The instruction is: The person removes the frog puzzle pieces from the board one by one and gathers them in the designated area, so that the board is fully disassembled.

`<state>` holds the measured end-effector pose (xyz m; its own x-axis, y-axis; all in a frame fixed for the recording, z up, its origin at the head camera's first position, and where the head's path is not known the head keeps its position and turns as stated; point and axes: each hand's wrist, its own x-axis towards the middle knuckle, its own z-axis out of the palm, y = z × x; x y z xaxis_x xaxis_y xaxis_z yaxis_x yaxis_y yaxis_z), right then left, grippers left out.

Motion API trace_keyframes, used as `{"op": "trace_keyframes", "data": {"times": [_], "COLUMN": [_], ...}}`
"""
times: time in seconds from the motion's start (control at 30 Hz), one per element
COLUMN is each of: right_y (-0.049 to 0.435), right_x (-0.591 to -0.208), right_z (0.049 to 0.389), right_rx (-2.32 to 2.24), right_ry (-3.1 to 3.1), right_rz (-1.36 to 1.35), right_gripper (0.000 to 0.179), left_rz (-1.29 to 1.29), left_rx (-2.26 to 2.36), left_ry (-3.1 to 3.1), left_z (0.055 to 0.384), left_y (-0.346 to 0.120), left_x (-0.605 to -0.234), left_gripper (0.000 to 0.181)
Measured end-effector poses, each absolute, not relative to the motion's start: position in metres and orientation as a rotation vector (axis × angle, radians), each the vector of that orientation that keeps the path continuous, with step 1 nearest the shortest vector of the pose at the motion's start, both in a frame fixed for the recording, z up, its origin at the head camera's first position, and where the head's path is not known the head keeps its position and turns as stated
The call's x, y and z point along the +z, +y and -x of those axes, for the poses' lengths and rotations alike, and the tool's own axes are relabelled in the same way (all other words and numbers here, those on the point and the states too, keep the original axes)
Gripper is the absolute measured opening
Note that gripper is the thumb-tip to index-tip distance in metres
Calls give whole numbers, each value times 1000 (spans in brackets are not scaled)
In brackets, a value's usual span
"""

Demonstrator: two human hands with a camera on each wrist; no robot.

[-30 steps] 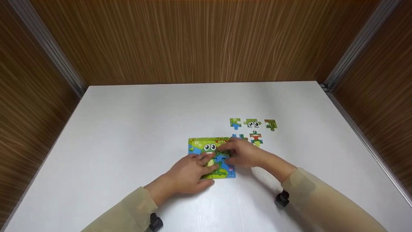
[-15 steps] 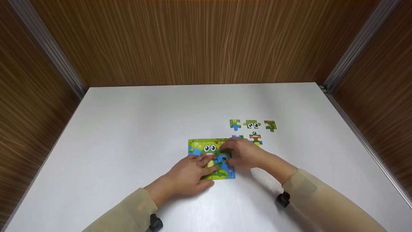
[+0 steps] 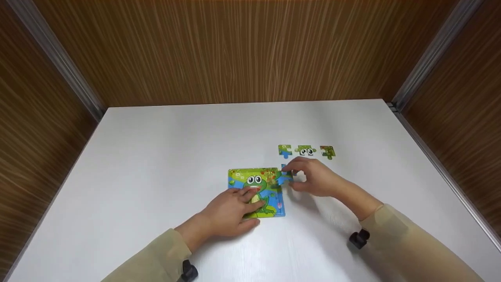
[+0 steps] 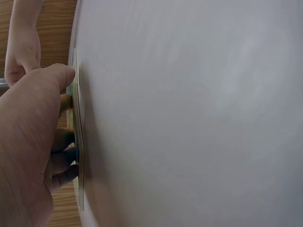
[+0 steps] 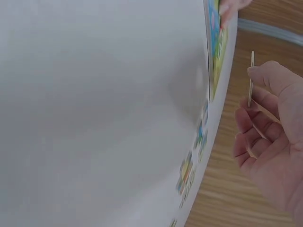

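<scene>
The frog jigsaw board (image 3: 274, 199) lies flat on the white table, its frog face and feet showing. My left hand (image 3: 231, 211) rests on its left and lower part with extended fingers, the thumb at the near edge; it covers some of the picture. My right hand (image 3: 317, 176) pinches a blue-and-green puzzle piece (image 3: 285, 178) above the board's upper right corner. From the right wrist, that puzzle piece (image 5: 251, 80) appears edge-on, raised between thumb and fingers. A blue loose piece (image 3: 283, 167) shows partly behind the right hand's fingertips.
Beyond the right hand lie a green-and-blue piece (image 3: 285, 150), a piece with frog eyes (image 3: 305, 150) and a dark green piece (image 3: 328, 152) in a row. In the right wrist view another loose piece (image 5: 184, 172) is blurred. Wood-grain panels (image 3: 250, 51) wall the table.
My right hand has lifted a puzzle piece off the board's right side and moved up and right with it. It now hides the frog-mouth piece. The left hand has stayed put.
</scene>
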<state>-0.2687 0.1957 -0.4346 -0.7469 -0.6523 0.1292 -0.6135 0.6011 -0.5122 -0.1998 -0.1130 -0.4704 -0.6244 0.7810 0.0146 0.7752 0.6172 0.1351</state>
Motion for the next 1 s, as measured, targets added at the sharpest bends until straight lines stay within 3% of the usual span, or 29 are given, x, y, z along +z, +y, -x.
{"op": "trace_keyframes", "data": {"times": [0.5,1.0], "right_y": [261,304], "right_x": [-427,-427], "right_z": [272,276], "right_rx": [-889,-848], "right_ry": [2862,2956], "right_rz": [792,696], "right_gripper": [39,40], "left_rz": [-1318,-1294], "left_rx": [213,238], "left_ry": [2776,2773], "left_z": [199,198], "left_y": [-112,-112], "left_x": [-471,-472], "left_gripper": [57,57]}}
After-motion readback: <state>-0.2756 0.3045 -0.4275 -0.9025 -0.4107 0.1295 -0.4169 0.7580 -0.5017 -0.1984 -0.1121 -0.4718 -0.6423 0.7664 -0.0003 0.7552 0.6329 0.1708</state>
